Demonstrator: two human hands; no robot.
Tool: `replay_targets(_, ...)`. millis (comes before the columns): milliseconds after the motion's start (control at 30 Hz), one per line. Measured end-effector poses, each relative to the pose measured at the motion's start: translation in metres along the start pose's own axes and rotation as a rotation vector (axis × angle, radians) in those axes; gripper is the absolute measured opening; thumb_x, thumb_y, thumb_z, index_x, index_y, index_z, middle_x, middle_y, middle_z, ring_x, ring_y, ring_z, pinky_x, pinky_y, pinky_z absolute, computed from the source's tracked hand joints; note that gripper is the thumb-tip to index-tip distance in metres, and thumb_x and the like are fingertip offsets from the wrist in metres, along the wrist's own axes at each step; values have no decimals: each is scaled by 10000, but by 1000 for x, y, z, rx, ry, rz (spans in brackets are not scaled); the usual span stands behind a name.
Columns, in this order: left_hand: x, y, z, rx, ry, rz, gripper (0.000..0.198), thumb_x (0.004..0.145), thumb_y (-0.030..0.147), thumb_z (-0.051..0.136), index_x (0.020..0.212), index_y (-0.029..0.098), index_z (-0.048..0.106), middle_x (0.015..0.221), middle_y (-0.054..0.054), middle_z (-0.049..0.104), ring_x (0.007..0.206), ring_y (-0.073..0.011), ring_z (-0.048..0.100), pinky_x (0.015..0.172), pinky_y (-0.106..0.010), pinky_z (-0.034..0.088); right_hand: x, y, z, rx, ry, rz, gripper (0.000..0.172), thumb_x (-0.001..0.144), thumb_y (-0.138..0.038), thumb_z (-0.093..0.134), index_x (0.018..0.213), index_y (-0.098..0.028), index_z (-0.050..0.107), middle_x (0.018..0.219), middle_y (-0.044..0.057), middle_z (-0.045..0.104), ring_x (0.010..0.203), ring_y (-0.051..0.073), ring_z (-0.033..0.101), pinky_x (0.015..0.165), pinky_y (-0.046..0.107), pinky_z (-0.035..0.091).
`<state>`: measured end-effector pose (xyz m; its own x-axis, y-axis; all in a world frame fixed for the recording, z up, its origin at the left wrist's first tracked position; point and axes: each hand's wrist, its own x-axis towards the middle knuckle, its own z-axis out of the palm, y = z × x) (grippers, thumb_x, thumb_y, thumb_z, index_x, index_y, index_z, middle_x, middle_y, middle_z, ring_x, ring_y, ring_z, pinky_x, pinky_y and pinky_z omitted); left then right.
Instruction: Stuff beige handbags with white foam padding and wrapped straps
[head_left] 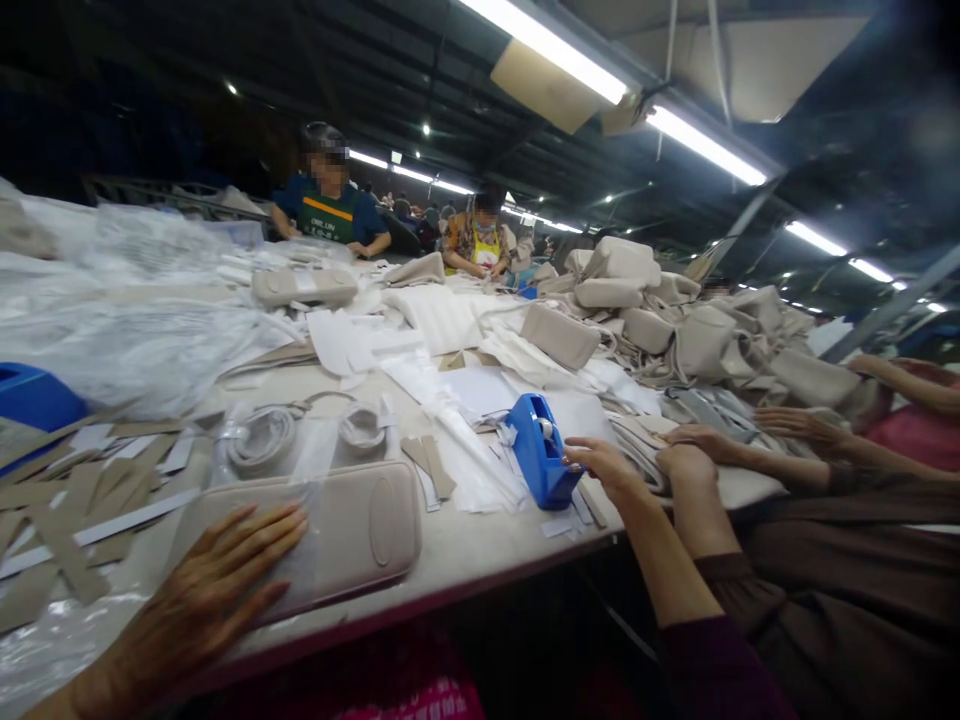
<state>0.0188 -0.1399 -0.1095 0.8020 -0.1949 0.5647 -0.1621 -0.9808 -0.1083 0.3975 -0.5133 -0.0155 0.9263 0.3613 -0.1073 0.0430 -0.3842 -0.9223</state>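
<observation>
My left hand [229, 565] lies flat, fingers stretched, on a padded beige bag [360, 530] near the table's front edge. A strip of clear film [311, 500] runs across the bag, and an oval is marked on its right end. Two coiled straps, a larger coil [262, 440] and a smaller coil [361, 428], rest just behind it, partly under clear plastic. At the blue tape dispenser [536, 450], my right hand [609, 468] has thumb and fingertips closed at the cutting end, on the tape; the clear tape itself barely shows.
Brown and white strips [82, 500] litter the left side, beside another blue dispenser [37, 400]. White foam sheets [435, 315] cover the middle. Beige bags [667, 310] pile up at the right. Close on my right, a co-worker's hands [697, 450] work; two other people are across the table.
</observation>
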Motion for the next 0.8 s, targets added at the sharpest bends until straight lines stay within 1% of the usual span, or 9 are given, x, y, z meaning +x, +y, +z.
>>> replay_targets(100,-4,-3,5,29,-4,17,615,803,363,601,1377,213,440,1369,-52,530,1234,-223,511,1177,-351,155,0,-6,8,49,68,-12,455,467,-300,726,872,-98,675,595,35,654,598,171,578,614,287,416)
replay_targets(233,-5,-4,8,44,3,19,626,802,367,594,1386,217,426,1364,-49,536,1227,-230,517,1178,-364,149,-19,-3,4,99,172,-33,471,496,-353,698,901,-118,649,574,10,608,585,159,544,577,278,391)
replay_targets(367,-4,-2,5,53,-5,12,637,813,364,570,1408,228,388,1372,-39,528,1237,-228,508,1177,-374,153,-49,22,-3,103,236,-18,489,539,-441,688,909,-124,643,574,-2,568,511,117,452,491,252,303)
replay_targets(433,-3,-1,4,54,-15,14,643,814,359,565,1414,226,377,1379,-39,521,1241,-229,503,1177,-377,152,-58,38,0,88,244,7,489,542,-488,682,869,-126,647,560,-9,543,470,99,402,465,245,272)
replay_targets(500,-2,0,4,47,-13,24,648,813,348,567,1418,219,372,1377,-40,523,1241,-229,504,1178,-373,149,-61,52,5,51,253,27,478,550,-530,659,807,-127,649,542,-15,522,449,89,373,458,243,272)
replay_targets(600,-1,0,4,27,0,20,641,820,337,568,1419,227,369,1365,-37,534,1237,-228,508,1176,-379,157,-59,63,10,-62,292,32,398,564,-521,629,683,-140,635,517,-14,506,462,100,390,483,256,304)
replay_targets(667,-1,1,3,16,0,-8,624,829,337,571,1414,243,375,1362,-35,538,1237,-231,509,1169,-397,174,-62,62,7,-179,323,27,299,579,-459,620,610,-162,623,507,-3,512,504,132,436,523,275,321)
replay_targets(733,-1,5,0,0,-27,-40,603,844,329,569,1410,243,379,1367,-44,532,1258,-230,490,1163,-413,186,-71,52,4,-309,326,14,186,596,-369,622,563,-186,623,515,15,528,572,175,477,573,299,316)
replay_targets(800,-2,11,-6,-34,-61,-63,573,863,308,556,1403,223,386,1372,-62,526,1289,-225,455,1160,-426,187,-82,31,6,-546,270,-63,109,633,-277,615,552,-207,640,554,40,553,636,212,492,616,325,289)
